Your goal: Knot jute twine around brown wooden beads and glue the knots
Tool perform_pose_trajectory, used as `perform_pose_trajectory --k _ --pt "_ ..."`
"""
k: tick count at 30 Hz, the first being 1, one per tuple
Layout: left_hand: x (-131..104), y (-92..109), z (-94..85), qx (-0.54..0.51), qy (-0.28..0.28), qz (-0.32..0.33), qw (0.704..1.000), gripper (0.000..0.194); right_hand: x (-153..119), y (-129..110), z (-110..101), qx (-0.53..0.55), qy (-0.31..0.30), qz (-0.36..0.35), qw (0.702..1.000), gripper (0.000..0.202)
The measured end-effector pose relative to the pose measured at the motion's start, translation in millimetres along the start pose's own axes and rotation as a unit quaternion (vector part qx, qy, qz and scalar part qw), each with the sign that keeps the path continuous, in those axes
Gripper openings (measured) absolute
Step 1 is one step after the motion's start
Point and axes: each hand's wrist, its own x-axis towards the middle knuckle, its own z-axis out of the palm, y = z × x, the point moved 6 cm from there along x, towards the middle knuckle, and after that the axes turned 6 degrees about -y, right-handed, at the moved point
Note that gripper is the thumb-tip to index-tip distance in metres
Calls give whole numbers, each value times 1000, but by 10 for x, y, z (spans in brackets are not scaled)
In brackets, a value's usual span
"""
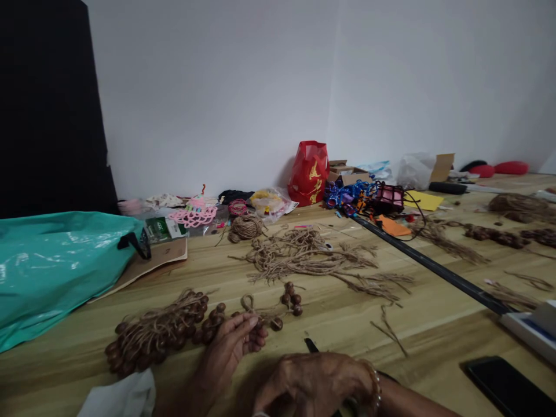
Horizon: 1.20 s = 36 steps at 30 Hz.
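Brown beads on a twine strand (277, 324) meet my left hand (230, 344), whose thumb and fingers are drawn together on it, just below a small twine loop (247, 302). A little cluster of beads (292, 299) ends the strand beyond my fingertips. On the other side, close by my left wrist, a thick beaded bunch (156, 333) fills the wood, with a pale cloth (121, 397) at its near edge.

My right hand (317, 382) is curled low at the bottom edge of view, over a dark pointed tool (311, 346) whose tip pokes out past my knuckles; I can't tell how tightly my fingers close on it. The two hands are near each other but apart.

Ahead, plain tabletop (343, 313) gives me some room up to the tangled twine heap (299, 255). Rightward, a few loose strands (388, 333) lie before the phone (512, 379), and a black strip (417, 260) slants across the boards. To the left, the teal bag (65, 260) and brown cardboard (160, 260) bound my space.
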Motion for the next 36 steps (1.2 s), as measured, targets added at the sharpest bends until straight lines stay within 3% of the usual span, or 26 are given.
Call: perform_pose_trajectory --k 2,5,8,10,16,22,28,32,36 --pt "5 -9 -14 -12 8 7 1000 29 -38 -90 -25 20 11 -4 1000 25" --pt "12 -2 -28 -24 14 29 999 30 -147 -174 -199 108 96 -13 989 28" --pt "39 -17 7 -24 -29 20 999 32 -243 -105 -391 186 180 -28 966 36" --pt "56 -29 -10 -24 -26 11 999 33 -274 -10 -490 201 227 -36 952 34" --pt "64 -28 -11 -32 -19 16 999 34 -261 19 -576 29 341 -39 939 34" --pt "78 -50 -15 -28 -9 18 999 33 -431 1 -497 -73 442 -21 894 32" --pt "82 -38 6 -14 -30 28 999 33 -634 39 -423 -77 484 -5 872 37" --pt "79 -41 11 -20 -34 30 999 33 -698 182 -404 12 482 7 876 37" --pt "86 -59 11 -20 -41 32 998 30 -773 351 -438 80 515 13 853 39"
